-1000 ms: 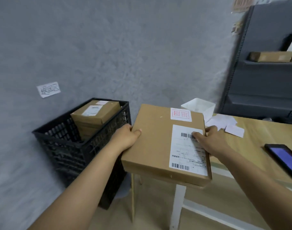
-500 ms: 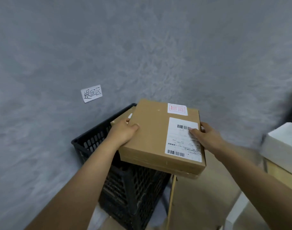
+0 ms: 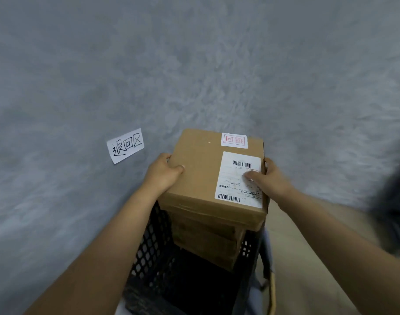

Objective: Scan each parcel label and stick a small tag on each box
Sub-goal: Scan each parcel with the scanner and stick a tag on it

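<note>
In the head view, a flat brown cardboard box (image 3: 201,178) is held level between both hands above a black perforated plastic crate (image 3: 153,242). The left hand (image 3: 164,176) is set against the box's left edge, with the thumb laid over the top face and the fingers curled out of sight under the side, so the box is gripped there. The right hand (image 3: 268,180) is set against the right edge, its thumb laid across the white shipping label (image 3: 236,180) and the other fingers wrapped round the side wall, so the box is gripped on that side too. The shipping label is stuck on the right half of the top face and carries one barcode near its far end and another near its near end; the print between them is too small to be read. A small white tag with a red stamp (image 3: 234,140) is stuck on the top face just beyond the label, near the far right corner. Directly beneath the held box, further brown boxes (image 3: 208,239) are seen stacked inside the crate; whether the held box is touching the top one cannot be told. A white paper sign with black handwritten characters (image 3: 125,145) is fixed to the grey textured wall (image 3: 194,64), to the left of the box. A pale floor (image 3: 308,258) is seen to the right of the crate.
</note>
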Motion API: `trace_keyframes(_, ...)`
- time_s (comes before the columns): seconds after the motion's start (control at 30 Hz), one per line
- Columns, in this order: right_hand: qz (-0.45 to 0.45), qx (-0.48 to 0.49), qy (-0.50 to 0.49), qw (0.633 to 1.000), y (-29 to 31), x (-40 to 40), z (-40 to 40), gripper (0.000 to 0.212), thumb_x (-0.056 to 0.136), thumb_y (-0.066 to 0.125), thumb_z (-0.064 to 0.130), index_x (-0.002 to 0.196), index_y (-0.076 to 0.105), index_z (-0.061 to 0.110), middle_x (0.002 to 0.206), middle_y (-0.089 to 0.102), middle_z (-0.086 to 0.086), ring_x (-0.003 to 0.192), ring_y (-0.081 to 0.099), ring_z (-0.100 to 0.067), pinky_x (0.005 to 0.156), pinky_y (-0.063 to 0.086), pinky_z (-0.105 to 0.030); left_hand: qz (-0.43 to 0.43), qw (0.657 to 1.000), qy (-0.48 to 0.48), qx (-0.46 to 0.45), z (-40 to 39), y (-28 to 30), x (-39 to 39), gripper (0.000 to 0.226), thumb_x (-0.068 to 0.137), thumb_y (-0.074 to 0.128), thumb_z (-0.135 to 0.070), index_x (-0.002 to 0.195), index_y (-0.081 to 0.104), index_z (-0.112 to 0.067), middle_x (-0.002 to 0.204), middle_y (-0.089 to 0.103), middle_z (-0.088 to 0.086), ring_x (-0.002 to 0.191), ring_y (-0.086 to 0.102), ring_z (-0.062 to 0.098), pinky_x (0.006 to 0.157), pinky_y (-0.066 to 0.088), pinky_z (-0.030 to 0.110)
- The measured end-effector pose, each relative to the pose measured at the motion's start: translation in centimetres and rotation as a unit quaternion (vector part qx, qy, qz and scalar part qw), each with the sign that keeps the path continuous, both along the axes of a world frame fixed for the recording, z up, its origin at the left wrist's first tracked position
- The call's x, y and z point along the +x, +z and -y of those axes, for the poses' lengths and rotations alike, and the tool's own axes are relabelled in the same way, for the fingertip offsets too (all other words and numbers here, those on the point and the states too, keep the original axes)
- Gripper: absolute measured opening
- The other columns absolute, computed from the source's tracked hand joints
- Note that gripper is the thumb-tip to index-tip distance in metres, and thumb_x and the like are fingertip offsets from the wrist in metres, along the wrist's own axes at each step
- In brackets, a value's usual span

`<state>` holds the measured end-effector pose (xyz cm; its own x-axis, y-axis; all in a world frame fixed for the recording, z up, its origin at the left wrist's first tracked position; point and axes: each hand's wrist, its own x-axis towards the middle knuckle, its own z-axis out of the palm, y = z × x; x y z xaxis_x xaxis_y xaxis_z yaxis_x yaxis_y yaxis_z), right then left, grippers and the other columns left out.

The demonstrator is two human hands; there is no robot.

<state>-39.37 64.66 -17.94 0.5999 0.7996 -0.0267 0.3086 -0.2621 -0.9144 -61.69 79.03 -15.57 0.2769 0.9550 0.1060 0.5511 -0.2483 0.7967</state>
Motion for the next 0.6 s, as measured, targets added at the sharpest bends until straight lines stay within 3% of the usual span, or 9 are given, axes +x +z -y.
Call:
trace_keyframes(0.07, -0.002, -0.014, -0.014, 1.0, -0.3, -0.3, -2.0, 0.062, 0.083, 0.068, 0.032, 0.136, 0.036, 0.02, 0.127, 0.059, 0.001, 0.108, 0.061, -0.024, 0.093, 0.051, -0.047, -0.018, 1.0, -0.01, 0.005, -3.2, -0.6, 0.5, 0.047, 0.085, 0.066, -0.029, 0.128, 0.053, -0.016, 0.123, 0.063, 0.006, 0.11, 0.061, 0.024, 0.086, 0.044, 0.028)
trace_keyframes(0.2, 0.007, -0.042, -0.032, 0.999, -0.9, -0.6, -4.8, 0.056, 0.085, 0.067, 0.03, 0.132, 0.039, 0.017, 0.124, 0.059, -0.001, 0.105, 0.061, -0.024, 0.087, 0.052, -0.042, -0.022, 0.999, -0.045, -0.009, -7.9, -2.4, 1.4, 0.045, 0.085, 0.066, -0.026, 0.126, 0.053, -0.013, 0.124, 0.063, 0.009, 0.108, 0.062, 0.025, 0.093, 0.048, 0.036)
trace_keyframes(0.3, 0.008, -0.046, -0.045, 0.998, -1.6, -0.8, -5.9, 0.052, 0.085, 0.065, 0.026, 0.129, 0.04, 0.014, 0.12, 0.061, -0.003, 0.104, 0.061, -0.024, 0.09, 0.051, -0.044, -0.051, 0.996, -0.066, -0.009, -10.1, -3.7, 1.9, 0.045, 0.085, 0.066, -0.027, 0.126, 0.053, -0.014, 0.127, 0.061, 0.009, 0.113, 0.059, 0.025, 0.094, 0.047, 0.033)
trace_keyframes(0.43, 0.011, -0.034, -0.061, 0.997, -2.3, -1.1, -6.2, 0.059, 0.086, 0.064, 0.022, 0.137, 0.034, 0.019, 0.12, 0.062, 0.0, 0.101, 0.062, -0.021, 0.085, 0.053, -0.037, -0.096, 0.99, -0.105, -0.016, -11.6, -5.3, 2.2, 0.048, 0.087, 0.064, -0.029, 0.13, 0.051, -0.012, 0.135, 0.055, 0.01, 0.121, 0.053, 0.026, 0.096, 0.043, 0.032)
trace_keyframes(0.53, 0.045, -0.027, -0.082, 0.995, -2.3, -0.8, -5.5, 0.064, 0.089, 0.062, 0.026, 0.144, 0.03, 0.019, 0.131, 0.055, -0.001, 0.099, 0.058, -0.016, 0.072, 0.048, -0.024, -0.159, 0.978, -0.13, 0.017, -11.8, -5.4, 2.6, 0.051, 0.089, 0.063, -0.032, 0.134, 0.049, -0.012, 0.137, 0.052, 0.013, 0.124, 0.05, 0.029, 0.1, 0.04, 0.034)
trace_keyframes(0.6, 0.079, -0.037, -0.105, 0.991, -2.1, -0.4, -4.4, 0.065, 0.089, 0.061, 0.029, 0.146, 0.03, 0.018, 0.14, 0.046, -0.004, 0.111, 0.054, -0.02, 0.082, 0.045, -0.025, -0.177, 0.972, -0.139, 0.071, -11.1, -4.5, 3.5, 0.049, 0.089, 0.062, -0.033, 0.132, 0.052, -0.014, 0.136, 0.052, 0.013, 0.122, 0.051, 0.031, 0.102, 0.042, 0.037)
